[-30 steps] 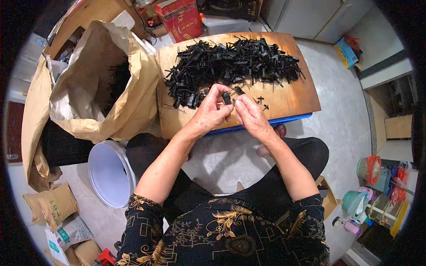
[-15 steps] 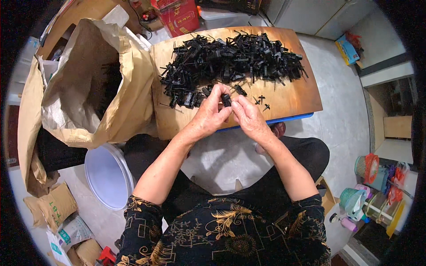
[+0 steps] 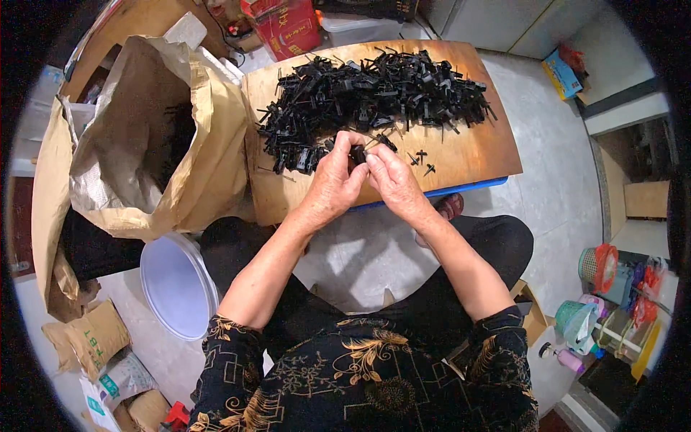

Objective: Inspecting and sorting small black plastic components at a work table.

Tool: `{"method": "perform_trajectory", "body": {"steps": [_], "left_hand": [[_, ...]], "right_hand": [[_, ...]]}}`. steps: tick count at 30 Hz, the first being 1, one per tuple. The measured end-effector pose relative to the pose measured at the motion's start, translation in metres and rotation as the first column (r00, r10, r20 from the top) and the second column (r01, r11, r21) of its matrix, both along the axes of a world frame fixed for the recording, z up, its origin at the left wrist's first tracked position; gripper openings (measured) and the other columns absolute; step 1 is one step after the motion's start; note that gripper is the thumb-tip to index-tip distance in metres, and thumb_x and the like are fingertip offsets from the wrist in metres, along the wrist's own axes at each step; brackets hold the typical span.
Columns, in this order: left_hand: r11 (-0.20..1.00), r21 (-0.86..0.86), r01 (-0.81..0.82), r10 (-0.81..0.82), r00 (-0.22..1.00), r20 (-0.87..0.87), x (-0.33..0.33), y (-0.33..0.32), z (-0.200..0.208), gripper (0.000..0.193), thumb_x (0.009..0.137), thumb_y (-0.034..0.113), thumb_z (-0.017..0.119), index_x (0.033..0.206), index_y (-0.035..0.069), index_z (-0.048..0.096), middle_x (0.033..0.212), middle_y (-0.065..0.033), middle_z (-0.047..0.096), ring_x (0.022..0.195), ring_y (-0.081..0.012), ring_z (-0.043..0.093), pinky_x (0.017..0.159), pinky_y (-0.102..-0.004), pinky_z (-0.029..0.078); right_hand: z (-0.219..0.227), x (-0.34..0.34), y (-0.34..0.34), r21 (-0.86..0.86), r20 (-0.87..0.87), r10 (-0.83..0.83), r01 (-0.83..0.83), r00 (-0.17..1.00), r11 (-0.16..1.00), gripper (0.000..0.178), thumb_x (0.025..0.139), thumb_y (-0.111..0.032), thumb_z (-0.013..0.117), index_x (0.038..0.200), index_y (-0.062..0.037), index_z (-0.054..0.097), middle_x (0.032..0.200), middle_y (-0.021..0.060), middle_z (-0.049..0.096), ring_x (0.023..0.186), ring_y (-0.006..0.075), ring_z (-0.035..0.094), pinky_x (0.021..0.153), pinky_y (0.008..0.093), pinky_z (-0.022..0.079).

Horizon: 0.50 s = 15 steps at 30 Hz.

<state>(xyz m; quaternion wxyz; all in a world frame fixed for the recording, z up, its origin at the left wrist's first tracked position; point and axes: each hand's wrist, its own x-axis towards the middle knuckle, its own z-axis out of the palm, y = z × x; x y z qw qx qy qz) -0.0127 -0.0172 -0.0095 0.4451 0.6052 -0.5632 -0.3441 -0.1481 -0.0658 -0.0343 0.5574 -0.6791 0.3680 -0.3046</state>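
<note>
Both hands meet over the near edge of a wooden board (image 3: 471, 158). My left hand (image 3: 335, 176) is closed around a small black plastic part (image 3: 358, 153), its fingers curled over the top. The fingers of my right hand (image 3: 392, 178) pinch at the right side of the same part; the fingertips partly hide it. Just beyond the hands lies a large pile of black plastic parts (image 3: 374, 90) with thin stems sticking out. One loose black part (image 3: 386, 141) rests close to the right fingers. Several tiny black cross-shaped pieces (image 3: 422, 158) lie to the right.
At the left stands a big open paper sack (image 3: 216, 165) with dark contents. A white round tub (image 3: 176, 288) is below it on the floor. Packed bags (image 3: 93, 338) lie at lower left. A red box (image 3: 284, 29) stands behind the board. Baskets and bags (image 3: 597, 309) are at right.
The hands have drawn closer together around the black part, and the right fingers now cover more of it. The pile looks unchanged.
</note>
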Motion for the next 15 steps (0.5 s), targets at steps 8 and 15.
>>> {"method": "perform_trajectory", "body": {"steps": [8, 15], "left_hand": [[0.994, 0.069, 0.088, 0.019, 0.470, -0.882, 0.013, -0.003, 0.014, 0.025, 0.085, 0.004, 0.051, 0.108, 0.007, 0.043, 0.080, -0.0077, 0.058, 0.054, -0.0116, 0.053, 0.038, -0.0187, 0.036], [0.970, 0.160, 0.184, 0.044, 0.513, -0.857, 0.006, 0.000, 0.016, 0.032, 0.089, 0.010, 0.047, 0.120, 0.005, 0.044, 0.084, -0.0071, 0.057, 0.056, -0.0100, 0.053, 0.040, -0.0177, 0.037]], "right_hand": [[0.019, -0.011, 0.006, 0.290, 0.250, 0.021, -0.095, 0.968, 0.952, 0.023, 0.094, -0.024, 0.045, 0.105, -0.0040, 0.050, 0.074, 0.0017, 0.055, 0.045, 0.0032, 0.042, 0.040, 0.0153, 0.033], [0.021, -0.022, -0.002, 0.321, 0.347, 0.001, -0.120, 0.938, 0.939, 0.017, 0.091, -0.019, 0.052, 0.102, -0.0060, 0.051, 0.076, 0.0019, 0.059, 0.048, 0.0025, 0.046, 0.042, 0.0140, 0.034]]}}
